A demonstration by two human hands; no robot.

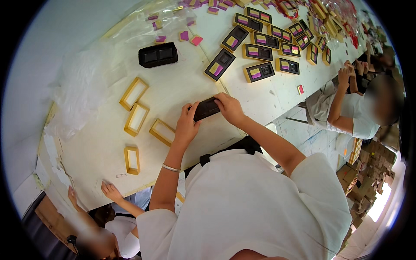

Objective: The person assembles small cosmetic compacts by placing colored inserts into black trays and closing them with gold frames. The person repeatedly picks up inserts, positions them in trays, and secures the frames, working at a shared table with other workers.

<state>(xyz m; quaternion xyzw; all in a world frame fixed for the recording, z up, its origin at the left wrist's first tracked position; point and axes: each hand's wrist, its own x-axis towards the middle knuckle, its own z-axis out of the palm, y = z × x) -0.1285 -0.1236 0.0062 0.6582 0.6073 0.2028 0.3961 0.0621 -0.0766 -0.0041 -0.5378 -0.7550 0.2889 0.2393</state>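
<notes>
A black plastic tray insert [206,109] is held level between my two hands, just over the near part of the white table. My left hand [187,123] grips its left end, with a bangle on that wrist. The fingers of my right hand [229,108] close on its right end. Left of my hands lie several gold rectangular frames [160,132], with no insert inside them. A stack of black two-compartment tray inserts [158,55] rests farther back on the left. My hands partly cover the ends of the insert I hold.
Several gold boxes with black inserts and purple-and-gold pieces [258,52] spread across the far right of the white table [173,86]. Clear plastic sheeting [82,86] covers the left side. One person [355,108] sits at right; another's hand [112,191] rests at the lower left edge.
</notes>
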